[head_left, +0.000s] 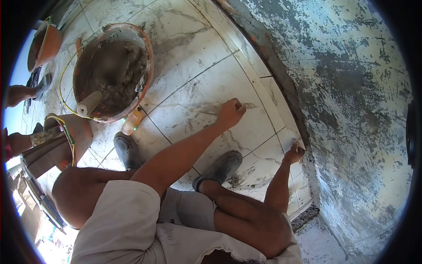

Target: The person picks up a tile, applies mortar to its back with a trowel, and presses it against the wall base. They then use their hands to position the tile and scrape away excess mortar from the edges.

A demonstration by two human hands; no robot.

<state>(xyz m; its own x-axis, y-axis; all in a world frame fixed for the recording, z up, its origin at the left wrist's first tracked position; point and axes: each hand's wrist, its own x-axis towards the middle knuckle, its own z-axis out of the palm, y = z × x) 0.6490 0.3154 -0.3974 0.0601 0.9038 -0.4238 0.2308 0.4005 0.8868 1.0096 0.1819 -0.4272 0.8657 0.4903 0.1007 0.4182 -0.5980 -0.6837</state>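
Observation:
My left hand (231, 113) is closed over the marbled floor tiles (206, 94), its fingers curled; anything inside them is hidden. Down by the wall, my right hand (293, 155) has its fingers bent around the near end of a white skirting tile (278, 99). This strip runs along the foot of the wall, with a rough mortar-filled gap (288, 90) behind it. Left of my left hand stands a large round tub (149, 57) of wet grey mortar (115, 66). A pale rounded handle (89, 104) leans over the tub's near rim.
A peeling blue-grey wall (351, 101) rises on the right. Between the tub and my shoe (220, 169) lies a small plastic bottle (132, 122). Two buckets, one orange (49, 46) and one holding flat pieces (81, 132), stand left. Another person's foot (41, 87) is beyond.

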